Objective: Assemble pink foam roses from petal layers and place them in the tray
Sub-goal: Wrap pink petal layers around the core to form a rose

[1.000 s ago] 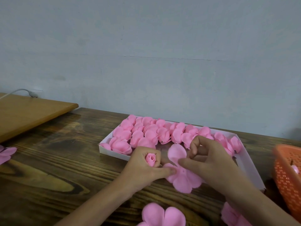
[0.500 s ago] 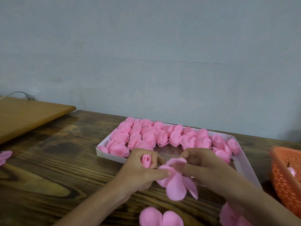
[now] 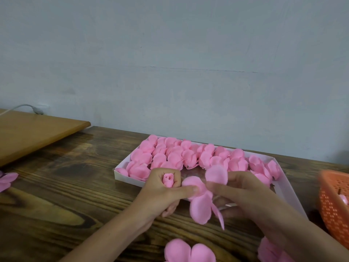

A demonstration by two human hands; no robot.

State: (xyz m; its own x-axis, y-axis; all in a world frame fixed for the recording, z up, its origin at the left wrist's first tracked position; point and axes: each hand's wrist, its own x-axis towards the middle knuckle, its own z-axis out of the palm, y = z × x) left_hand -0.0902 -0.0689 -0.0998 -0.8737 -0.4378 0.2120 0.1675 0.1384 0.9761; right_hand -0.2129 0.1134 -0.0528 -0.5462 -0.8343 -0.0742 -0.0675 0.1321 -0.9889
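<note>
My left hand (image 3: 162, 193) grips a small pink rosebud (image 3: 168, 179) in its curled fingers, the bud's tip poking up, while its thumb pinches the edge of a pink petal layer (image 3: 200, 205). My right hand (image 3: 243, 195) pinches the same petal layer from the other side; its petals hang down and one stands up. Both hands hover just in front of the white tray (image 3: 289, 188), whose far rows hold several finished pink roses (image 3: 175, 157).
Loose petal layers lie on the dark wooden table: one at the bottom centre (image 3: 188, 251), one bottom right (image 3: 270, 252), one at the left edge (image 3: 7, 180). An orange perforated basket (image 3: 334, 208) stands at the right. A light wooden board (image 3: 34, 133) sits back left.
The petal layer has been turned from lying flat to hanging folded between both hands. The hands shifted slightly downward and nearer; the rosebud stays in the left hand.
</note>
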